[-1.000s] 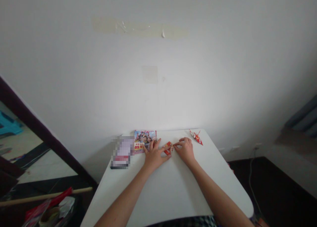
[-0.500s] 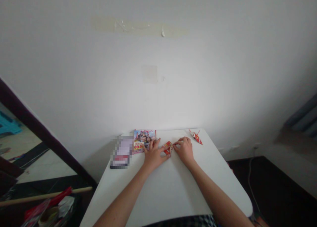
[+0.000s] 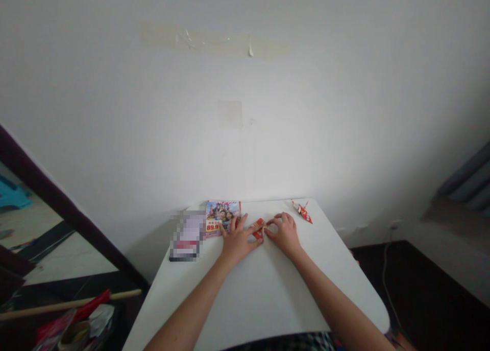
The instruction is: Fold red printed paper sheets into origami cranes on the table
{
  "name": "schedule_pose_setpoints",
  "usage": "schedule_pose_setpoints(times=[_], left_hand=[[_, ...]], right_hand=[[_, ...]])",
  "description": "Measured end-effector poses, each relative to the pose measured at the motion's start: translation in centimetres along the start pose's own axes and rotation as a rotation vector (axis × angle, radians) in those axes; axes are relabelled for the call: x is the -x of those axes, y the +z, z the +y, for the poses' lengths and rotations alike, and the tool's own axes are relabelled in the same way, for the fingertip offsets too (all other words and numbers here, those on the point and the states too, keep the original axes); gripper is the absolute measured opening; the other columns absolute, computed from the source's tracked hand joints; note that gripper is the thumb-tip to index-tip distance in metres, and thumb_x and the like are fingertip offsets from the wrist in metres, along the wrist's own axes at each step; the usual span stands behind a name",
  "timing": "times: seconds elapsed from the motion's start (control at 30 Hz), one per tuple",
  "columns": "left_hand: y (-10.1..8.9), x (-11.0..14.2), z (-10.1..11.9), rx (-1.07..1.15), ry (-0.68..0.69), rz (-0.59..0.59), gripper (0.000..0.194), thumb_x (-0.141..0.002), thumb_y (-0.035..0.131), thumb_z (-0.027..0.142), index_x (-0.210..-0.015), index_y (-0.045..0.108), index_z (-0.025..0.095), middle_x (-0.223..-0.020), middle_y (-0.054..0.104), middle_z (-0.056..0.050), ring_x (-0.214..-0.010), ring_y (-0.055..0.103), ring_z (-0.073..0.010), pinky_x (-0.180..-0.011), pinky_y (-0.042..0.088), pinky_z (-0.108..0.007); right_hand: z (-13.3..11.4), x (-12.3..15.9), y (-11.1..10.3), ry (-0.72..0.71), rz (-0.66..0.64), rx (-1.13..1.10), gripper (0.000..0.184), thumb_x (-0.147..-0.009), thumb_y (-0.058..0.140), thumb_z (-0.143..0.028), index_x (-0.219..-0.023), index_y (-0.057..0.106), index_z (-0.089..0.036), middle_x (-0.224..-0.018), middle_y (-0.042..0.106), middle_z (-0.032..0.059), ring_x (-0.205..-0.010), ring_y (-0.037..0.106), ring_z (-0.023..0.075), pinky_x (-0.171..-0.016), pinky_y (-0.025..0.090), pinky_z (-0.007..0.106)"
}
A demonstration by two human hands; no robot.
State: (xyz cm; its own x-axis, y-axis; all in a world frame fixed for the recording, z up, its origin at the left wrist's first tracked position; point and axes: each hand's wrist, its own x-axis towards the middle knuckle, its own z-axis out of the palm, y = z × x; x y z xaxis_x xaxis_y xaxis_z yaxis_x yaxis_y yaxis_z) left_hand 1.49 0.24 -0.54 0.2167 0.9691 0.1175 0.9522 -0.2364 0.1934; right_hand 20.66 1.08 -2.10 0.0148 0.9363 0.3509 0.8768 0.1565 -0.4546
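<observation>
A small piece of folded red paper [image 3: 259, 231] lies on the white table between my two hands. My left hand [image 3: 236, 238] holds it down with thumb and index finger on either side, while the other fingers spread over the corner of a printed flyer [image 3: 214, 224]. From the right, my right hand [image 3: 284, 234] pinches the paper's right edge between thumb and index finger. Fingertips hide part of the folds. At the table's far right lies a red and white origami crane [image 3: 302, 211], apart from both hands.
A phone [image 3: 188, 236], blurred by pixels, lies left of the flyer. The white table [image 3: 264, 300] stands against a wall [image 3: 306, 111] with tape marks. On the left are a dark-framed mirror [image 3: 76, 228] and a bin [image 3: 82, 328] holding litter. A cable [image 3: 386, 274] runs down at the right.
The right fingers have shifted slightly at the paper's right edge, and its right part now looks narrower. My left hand stays in place.
</observation>
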Motion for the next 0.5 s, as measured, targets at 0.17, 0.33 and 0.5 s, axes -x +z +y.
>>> schedule_pose_setpoints(times=[0.17, 0.33, 0.5], left_hand=[[0.09, 0.00, -0.05, 0.008, 0.007, 0.009, 0.052, -0.080, 0.054, 0.076, -0.130, 0.053, 0.062, -0.164, 0.030, 0.006, -0.150, 0.018, -0.0404, -0.111, -0.002, -0.079], [0.15, 0.00, -0.10, 0.030, 0.005, 0.012, 0.051, -0.081, 0.053, 0.074, -0.130, 0.054, 0.061, -0.164, 0.031, 0.006, -0.150, 0.018, -0.0410, -0.111, -0.002, -0.079], [0.12, 0.01, -0.16, 0.026, 0.021, 0.014, 0.052, -0.080, 0.054, 0.075, -0.131, 0.052, 0.063, -0.163, 0.032, 0.004, -0.150, 0.018, -0.0400, -0.110, -0.001, -0.080]], right_hand=[[-0.01, 0.19, -0.08, -0.022, -0.017, 0.001, 0.023, -0.084, 0.069, -0.042, -0.104, 0.074, -0.032, -0.125, 0.058, 0.0068, -0.129, 0.044, 0.0278, -0.112, 0.029, 0.047], [0.07, 0.32, -0.14, -0.048, -0.028, 0.003, 0.028, -0.082, 0.071, -0.041, -0.107, 0.073, -0.031, -0.128, 0.058, 0.0069, -0.130, 0.044, 0.0285, -0.114, 0.028, 0.049], [0.25, 0.40, -0.13, -0.071, -0.050, 0.029, 0.033, -0.080, 0.073, -0.041, -0.112, 0.071, -0.031, -0.129, 0.058, 0.0078, -0.131, 0.044, 0.0292, -0.115, 0.027, 0.049]])
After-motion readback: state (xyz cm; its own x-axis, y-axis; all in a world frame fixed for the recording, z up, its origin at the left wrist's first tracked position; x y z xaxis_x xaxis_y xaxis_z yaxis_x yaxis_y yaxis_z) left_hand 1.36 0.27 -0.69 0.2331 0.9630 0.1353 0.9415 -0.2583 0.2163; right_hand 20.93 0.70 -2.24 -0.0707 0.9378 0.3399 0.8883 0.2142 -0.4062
